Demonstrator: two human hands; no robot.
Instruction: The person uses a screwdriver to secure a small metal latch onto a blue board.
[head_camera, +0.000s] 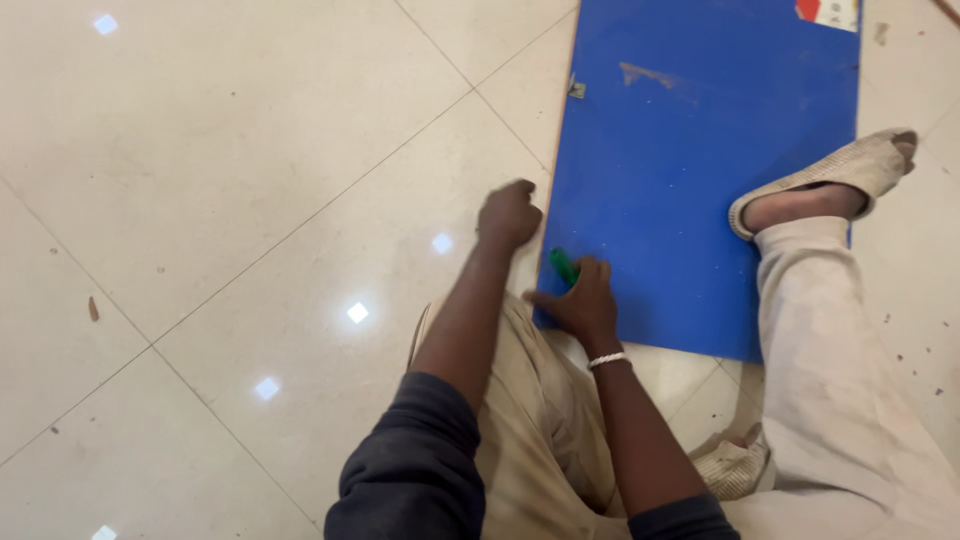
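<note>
From the head camera we see our right hand (585, 300) with its fingers wrapped around a small green tool (563, 265), pressing it on the near left corner of the blue board (700, 150) lying on the tiled floor (250, 200). Our left hand (508, 215) is curled into a fist just beside the board's left edge, holding nothing visible. Our sandalled foot (830, 185) rests on the board's right side.

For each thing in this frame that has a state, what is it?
Blue board: flat on the tile floor, its far corner torn.
Green tool: in the right hand's grip, tip on the board.
Right hand: closed on the tool.
Left hand: fisted, at the board's left edge.
Foot: in a sandal, resting on the board.
</note>
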